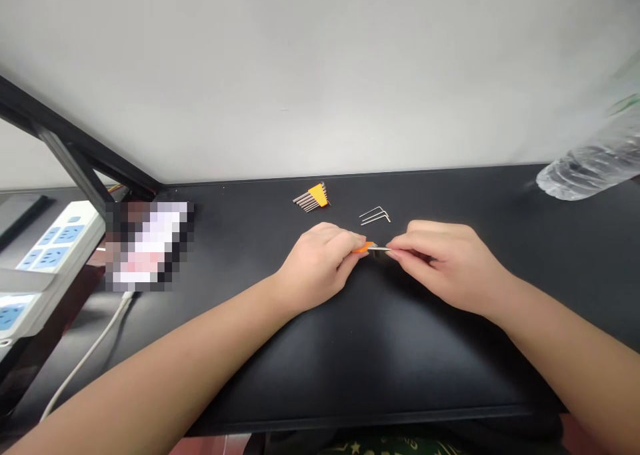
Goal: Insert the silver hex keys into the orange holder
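Note:
My left hand [320, 261] rests on the black table [380, 348] with its fingers closed on a small orange holder [364, 246]. My right hand [440, 261] pinches a thin metal hex key [381, 249] at the holder's end, so both hands meet at the table's middle. Just behind them lie two loose bent hex keys [376, 215]. Further back and left lies a yellow holder with several hex keys [313, 197] fanned out of it.
A clear plastic bottle [590, 165] lies on its side at the back right. A blurred-out object [147, 245] sits at the left with a white cable [90, 351] running from it. White power strips [45, 248] lie beyond the table's left edge. A white wall rises behind.

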Demonstrator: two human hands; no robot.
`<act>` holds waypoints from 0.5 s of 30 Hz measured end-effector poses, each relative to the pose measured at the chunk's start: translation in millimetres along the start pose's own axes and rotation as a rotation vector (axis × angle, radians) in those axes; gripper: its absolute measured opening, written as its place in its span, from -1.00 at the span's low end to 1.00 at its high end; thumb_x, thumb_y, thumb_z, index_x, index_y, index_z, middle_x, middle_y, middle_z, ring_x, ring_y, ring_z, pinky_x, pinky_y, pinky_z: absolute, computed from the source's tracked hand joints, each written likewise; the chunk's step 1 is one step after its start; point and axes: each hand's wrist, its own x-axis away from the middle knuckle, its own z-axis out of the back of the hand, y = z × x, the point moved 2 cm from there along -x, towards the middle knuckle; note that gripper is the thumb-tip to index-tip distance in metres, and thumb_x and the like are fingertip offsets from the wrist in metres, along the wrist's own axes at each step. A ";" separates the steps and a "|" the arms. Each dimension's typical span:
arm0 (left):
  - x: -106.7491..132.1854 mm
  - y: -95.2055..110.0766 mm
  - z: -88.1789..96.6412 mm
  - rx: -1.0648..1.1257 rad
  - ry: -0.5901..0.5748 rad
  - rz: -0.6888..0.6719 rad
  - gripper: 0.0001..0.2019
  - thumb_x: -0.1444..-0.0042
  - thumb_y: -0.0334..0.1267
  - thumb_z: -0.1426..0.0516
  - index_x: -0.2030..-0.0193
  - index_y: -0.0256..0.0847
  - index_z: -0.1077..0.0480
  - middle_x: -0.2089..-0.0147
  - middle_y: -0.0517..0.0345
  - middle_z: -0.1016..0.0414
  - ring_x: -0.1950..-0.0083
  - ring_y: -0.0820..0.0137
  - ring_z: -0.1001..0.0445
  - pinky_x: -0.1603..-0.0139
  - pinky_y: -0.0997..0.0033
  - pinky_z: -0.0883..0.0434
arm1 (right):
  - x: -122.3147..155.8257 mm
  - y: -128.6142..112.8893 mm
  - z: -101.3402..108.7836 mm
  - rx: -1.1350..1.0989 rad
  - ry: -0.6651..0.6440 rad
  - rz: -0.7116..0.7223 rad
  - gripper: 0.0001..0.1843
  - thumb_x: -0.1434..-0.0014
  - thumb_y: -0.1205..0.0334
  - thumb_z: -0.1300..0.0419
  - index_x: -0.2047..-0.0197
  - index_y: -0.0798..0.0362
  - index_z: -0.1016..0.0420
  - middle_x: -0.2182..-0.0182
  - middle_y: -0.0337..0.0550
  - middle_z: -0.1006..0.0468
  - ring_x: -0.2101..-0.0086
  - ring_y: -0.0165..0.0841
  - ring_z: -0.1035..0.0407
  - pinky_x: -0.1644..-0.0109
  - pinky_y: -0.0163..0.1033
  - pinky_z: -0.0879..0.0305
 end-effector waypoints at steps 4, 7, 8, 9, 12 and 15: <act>-1.1 6.6 -2.0 0.005 -0.028 -0.071 -0.92 -0.35 -0.38 -0.18 0.05 -0.18 -0.43 0.12 0.11 -0.70 0.14 0.34 -0.67 0.02 0.24 -0.57 | -3.0 -5.1 -9.0 -0.018 -0.048 -0.022 -0.78 -0.43 0.31 -0.15 0.25 0.04 -0.58 0.46 -0.24 -0.44 0.44 -0.44 -0.32 0.34 -0.29 -0.19; -2.3 8.4 -1.5 0.006 -0.038 -0.051 -0.91 -0.35 -0.40 -0.16 0.07 -0.18 -0.44 0.17 0.13 -0.68 0.18 0.35 -0.66 0.06 0.27 -0.56 | -2.3 -7.6 -13.9 -0.164 -0.110 -0.144 -0.94 -0.39 0.24 -0.23 0.16 0.01 -0.51 0.42 -0.27 -0.50 0.44 -0.44 -0.36 0.35 -0.32 -0.26; -2.6 7.8 -0.8 0.003 -0.029 -0.026 -0.92 -0.35 -0.40 -0.16 0.07 -0.18 -0.45 0.19 0.13 -0.68 0.20 0.36 -0.65 0.08 0.28 -0.55 | -1.1 -7.4 -14.7 -0.247 -0.130 -0.199 -0.93 -0.36 0.21 -0.26 0.13 0.00 -0.48 0.40 -0.29 -0.52 0.44 -0.44 -0.39 0.35 -0.33 -0.29; -2.7 6.9 -0.1 -0.001 -0.017 -0.002 -0.92 -0.35 -0.39 -0.17 0.07 -0.18 -0.45 0.20 0.14 -0.68 0.21 0.37 -0.64 0.10 0.30 -0.55 | 0.3 -6.9 -15.2 -0.338 -0.148 -0.252 -0.89 -0.35 0.19 -0.28 0.11 -0.01 -0.45 0.40 -0.30 -0.55 0.45 -0.44 -0.42 0.36 -0.34 -0.33; -2.9 5.0 1.3 -0.007 0.009 0.031 -0.93 -0.35 -0.38 -0.18 0.07 -0.19 -0.46 0.19 0.13 -0.68 0.21 0.38 -0.63 0.10 0.33 -0.55 | 3.8 -4.2 -17.1 -0.533 -0.184 -0.356 -0.95 -0.38 0.23 -0.19 0.15 -0.02 -0.38 0.42 -0.33 -0.57 0.45 -0.45 -0.49 0.35 -0.36 -0.39; -3.1 5.8 0.3 0.008 -0.005 0.013 -0.92 -0.34 -0.38 -0.18 0.06 -0.18 -0.47 0.18 0.13 -0.68 0.19 0.37 -0.63 0.08 0.32 -0.55 | 2.9 -1.6 -20.9 -0.515 -0.195 -0.345 -0.94 -0.39 0.26 -0.16 0.19 -0.03 -0.37 0.44 -0.35 -0.56 0.47 -0.47 -0.46 0.37 -0.37 -0.35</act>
